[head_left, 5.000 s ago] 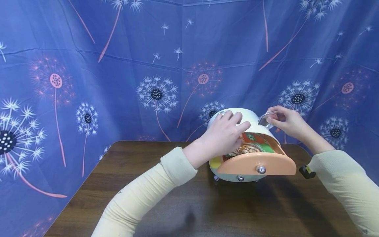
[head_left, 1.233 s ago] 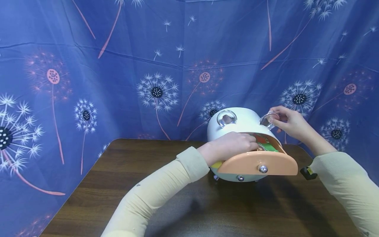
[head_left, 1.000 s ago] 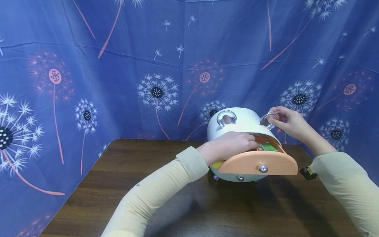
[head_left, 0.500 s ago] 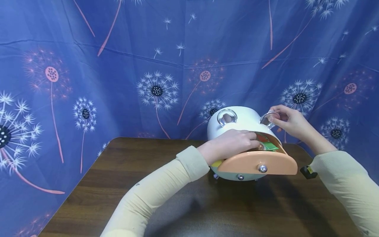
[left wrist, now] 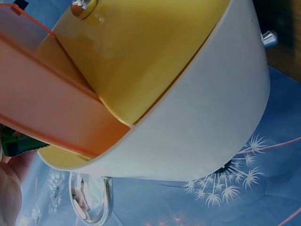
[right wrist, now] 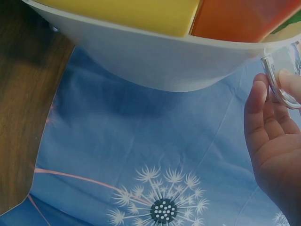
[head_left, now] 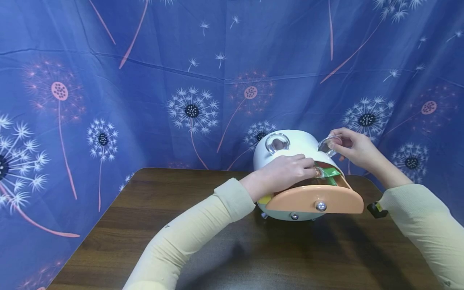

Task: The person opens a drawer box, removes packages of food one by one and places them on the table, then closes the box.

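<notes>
The left hand (head_left: 284, 173) pinches a glossy packet (head_left: 330, 172) tilted in the pulled-out orange drawer (head_left: 297, 200), while the right hand (head_left: 357, 150) pinches the chrome ear (head_left: 322, 148) of the white case (head_left: 303, 141). The packet looks light, pliable and rather slippery, best held by its edge. Drawer and case leave a narrow mouth; open room lies leftward, above the table (head_left: 152, 201).

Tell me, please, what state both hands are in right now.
Left hand: closed, holding the green packet.
Right hand: closed, pinching the right silver ear.
</notes>
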A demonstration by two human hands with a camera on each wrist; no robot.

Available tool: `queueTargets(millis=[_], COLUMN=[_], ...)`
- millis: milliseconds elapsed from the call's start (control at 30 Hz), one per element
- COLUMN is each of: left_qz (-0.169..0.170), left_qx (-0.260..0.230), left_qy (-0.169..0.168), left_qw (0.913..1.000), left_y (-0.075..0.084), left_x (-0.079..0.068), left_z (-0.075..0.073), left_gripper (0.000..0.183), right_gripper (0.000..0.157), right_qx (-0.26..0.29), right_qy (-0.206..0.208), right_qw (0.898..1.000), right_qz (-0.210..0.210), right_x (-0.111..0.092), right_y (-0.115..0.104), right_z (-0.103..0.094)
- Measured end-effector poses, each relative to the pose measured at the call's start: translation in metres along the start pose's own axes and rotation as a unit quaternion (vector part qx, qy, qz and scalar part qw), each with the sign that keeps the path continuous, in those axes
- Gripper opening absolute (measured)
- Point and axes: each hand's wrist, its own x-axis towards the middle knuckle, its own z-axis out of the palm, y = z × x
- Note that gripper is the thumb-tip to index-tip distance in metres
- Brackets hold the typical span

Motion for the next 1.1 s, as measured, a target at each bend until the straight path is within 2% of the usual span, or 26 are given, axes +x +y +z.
queueTargets(millis=[167,367,767,1100], left_qz=[0.008,0.014,0.011,0.003], left_qx=[0.013,0.026,0.029,0.019], left_qy=[0.013,0.009,0.024,0.016], left_qw=[0.9998,0.9995,0.9992,0.9997], left_y=[0.001,0.003,0.002,0.004], left_x=[0.000,0.001,0.000,0.000], left_z=[-0.002,-0.005,-0.014,-0.022], left_gripper=[0.030,0.030,0.030,0.030], right_gripper=[0.038,0.042,0.045,0.047], right_qx=[0.003,0.008,0.011,0.004], right_qy=[0.001,-0.003,-0.007,-0.005], right_qw=[1.000,1.000,1.000,1.000], right_qz=[-0.002,0.002,0.004,0.002], right_x=[0.000,0.000,-0.001,-0.001], right_y=[-0.001,0.000,0.002,0.002], right_z=[0.000,0.000,-0.001,-0.001])
